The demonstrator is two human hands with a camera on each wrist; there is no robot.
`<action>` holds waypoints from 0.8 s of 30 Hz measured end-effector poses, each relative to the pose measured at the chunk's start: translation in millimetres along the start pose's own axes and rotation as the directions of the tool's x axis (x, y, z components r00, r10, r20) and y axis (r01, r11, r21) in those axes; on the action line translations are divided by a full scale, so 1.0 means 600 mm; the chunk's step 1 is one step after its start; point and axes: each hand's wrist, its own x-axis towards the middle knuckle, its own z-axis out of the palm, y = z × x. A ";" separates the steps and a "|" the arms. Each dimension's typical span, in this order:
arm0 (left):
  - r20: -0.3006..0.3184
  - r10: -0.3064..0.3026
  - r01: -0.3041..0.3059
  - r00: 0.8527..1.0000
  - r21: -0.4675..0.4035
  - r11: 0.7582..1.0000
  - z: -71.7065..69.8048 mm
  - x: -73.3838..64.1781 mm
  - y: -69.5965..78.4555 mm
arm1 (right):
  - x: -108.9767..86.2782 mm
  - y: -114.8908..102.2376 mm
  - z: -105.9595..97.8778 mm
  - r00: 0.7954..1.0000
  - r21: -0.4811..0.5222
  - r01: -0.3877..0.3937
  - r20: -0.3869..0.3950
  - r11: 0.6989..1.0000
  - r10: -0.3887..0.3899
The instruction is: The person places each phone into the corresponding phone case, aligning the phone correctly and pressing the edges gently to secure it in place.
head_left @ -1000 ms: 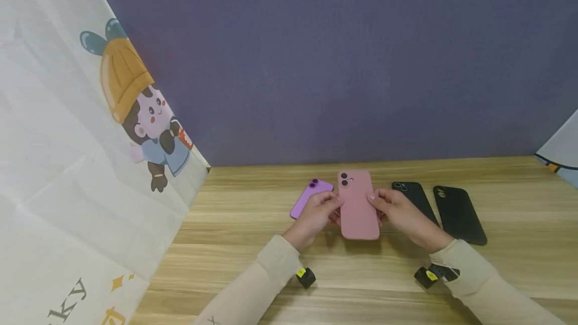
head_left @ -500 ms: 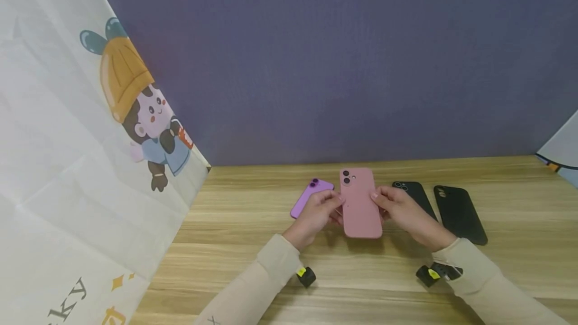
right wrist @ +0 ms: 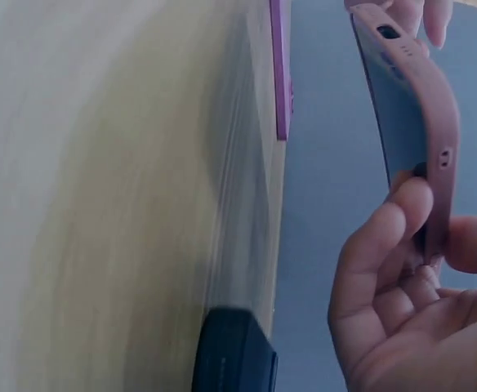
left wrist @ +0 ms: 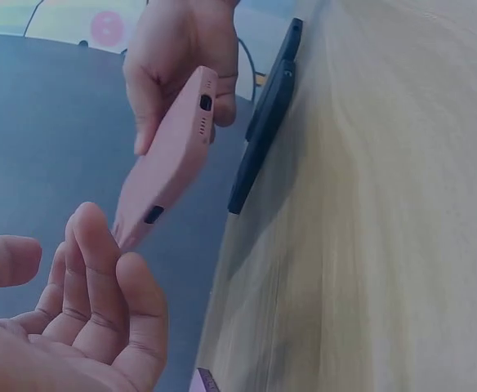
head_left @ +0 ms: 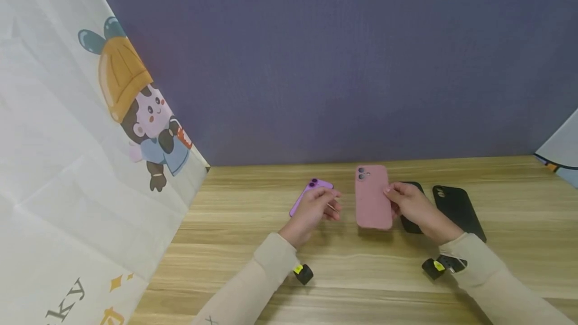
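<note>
In the head view my right hand pinches the right edge of a pink phone case above the table, camera openings at the top left. A dark glossy face shows on its underside in the right wrist view, like a phone screen. Its bottom edge has small openings. My left hand is apart from the case, fingers loosely bent and holding nothing, partly over a purple phone. Behind the right hand lies a black phone, partly hidden. Further right is a black phone case with a camera cutout.
The wooden table runs back to a dark blue panel. A white sheet with a cartoon figure hangs at the left. Each wrist wears a small black camera; the left one is just above the tabletop.
My left hand has let go of the pink phone case and stays at the left. My right hand has carried the case a little right and away from me, covering more of the black phone.
</note>
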 end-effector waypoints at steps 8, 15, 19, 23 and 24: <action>0.002 -0.014 0.014 1.000 0.006 1.000 0.001 0.000 -0.002 | 0.005 0.009 -0.005 0.997 -0.053 -0.077 0.005 0.996 0.078; 0.009 -0.009 0.009 1.000 0.008 1.000 0.004 -0.001 -0.003 | 0.004 0.021 -0.007 0.996 -0.135 -0.093 0.003 0.986 0.094; 0.014 -0.010 0.010 1.000 0.015 1.000 0.003 -0.002 -0.003 | 0.006 0.025 -0.007 0.995 -0.151 -0.100 -0.001 0.983 0.101; 0.013 -0.008 0.008 1.000 0.014 1.000 0.003 -0.002 -0.003 | 0.007 0.027 -0.009 0.995 -0.154 -0.103 0.001 0.983 0.104; 0.013 -0.008 0.008 1.000 0.013 1.000 0.003 -0.002 -0.003 | 0.007 0.027 -0.009 0.995 -0.152 -0.102 0.003 0.983 0.104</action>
